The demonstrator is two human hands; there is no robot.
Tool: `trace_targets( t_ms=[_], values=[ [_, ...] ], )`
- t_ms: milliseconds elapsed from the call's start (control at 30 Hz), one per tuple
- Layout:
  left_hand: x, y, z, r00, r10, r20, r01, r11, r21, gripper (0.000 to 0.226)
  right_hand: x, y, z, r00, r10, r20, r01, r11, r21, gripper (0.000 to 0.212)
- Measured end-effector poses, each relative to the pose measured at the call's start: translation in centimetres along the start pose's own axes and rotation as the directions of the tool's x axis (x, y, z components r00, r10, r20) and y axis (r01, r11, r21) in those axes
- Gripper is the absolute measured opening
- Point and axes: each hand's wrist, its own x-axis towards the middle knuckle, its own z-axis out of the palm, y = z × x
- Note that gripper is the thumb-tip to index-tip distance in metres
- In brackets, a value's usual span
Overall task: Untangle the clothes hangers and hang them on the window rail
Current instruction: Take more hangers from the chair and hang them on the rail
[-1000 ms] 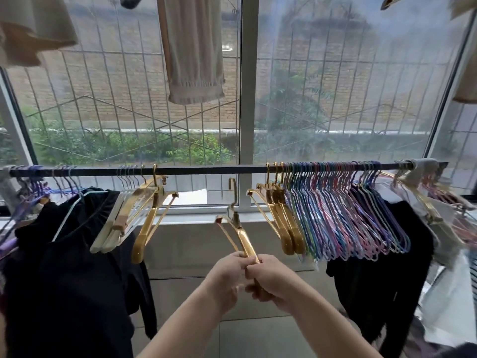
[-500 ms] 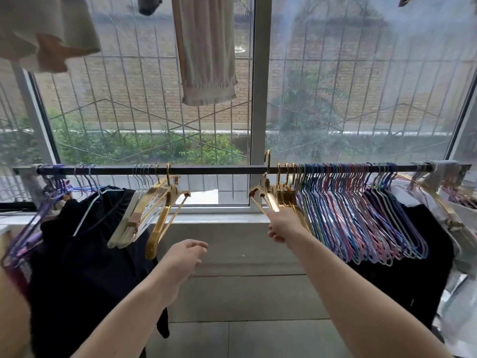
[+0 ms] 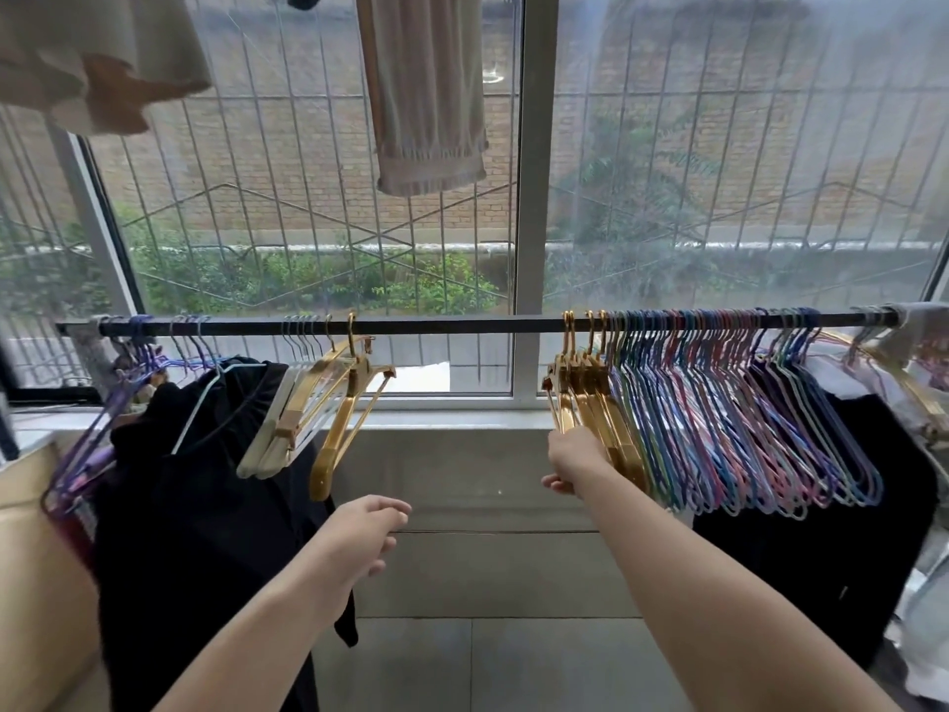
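A black window rail [image 3: 462, 326] runs across the window. A bunch of gold hangers [image 3: 595, 398] hangs on it just right of the centre post. My right hand [image 3: 575, 454] grips the lower arm of the leftmost gold hanger, whose hook sits over the rail. My left hand [image 3: 364, 537] hovers lower and to the left, with loosely curled fingers that hold nothing. Another group of gold and white hangers [image 3: 328, 403] hangs left of centre. Several coloured wire hangers [image 3: 744, 413] fill the rail to the right.
Black garments hang at the left [image 3: 195, 506] and right [image 3: 821, 531] of the rail. A beige cloth [image 3: 426, 95] hangs from above at the window's centre. A grey sill [image 3: 452, 418] and a tiled wall lie below the rail, whose middle stretch is bare.
Both hands held a gold hanger below the rail. My right hand then lifted it and hooked it on beside the other gold hangers. My left hand let go and dropped away left.
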Motion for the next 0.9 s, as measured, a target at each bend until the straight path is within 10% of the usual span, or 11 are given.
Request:
trace_targets(
  t_ms=[233, 467, 667, 900],
  values=[
    [-1.0, -1.4, 2.0, 0.999, -0.023, 0.049, 0.024, 1.0, -0.012, 0.02, -1.4, 3.3, -0.7, 0.999, -0.044, -0.001, 0.044, 0.998, 0.055, 0.041],
    [-3.8, -5.3, 7.1, 0.965, -0.146, 0.216, 0.152, 0.988, -0.01, 0.017, -6.9, 16.1, 0.5, 0.952, 0.207, 0.226, -0.259, 0.938, 0.23, 0.027],
    [-6.3, -7.9, 11.1, 0.924, -0.11, 0.365, 0.119, 0.993, -0.003, 0.019, -11.3, 24.8, -3.9, 0.957, 0.276, 0.094, -0.291, 0.89, 0.35, 0.012],
    [-14.4, -19.5, 18.6, 0.703, -0.376, 0.603, 0.301, 0.926, 0.227, 0.015, -27.6, 42.6, -6.2, 0.758, 0.64, 0.124, -0.633, 0.678, 0.372, 0.007]
  ],
)
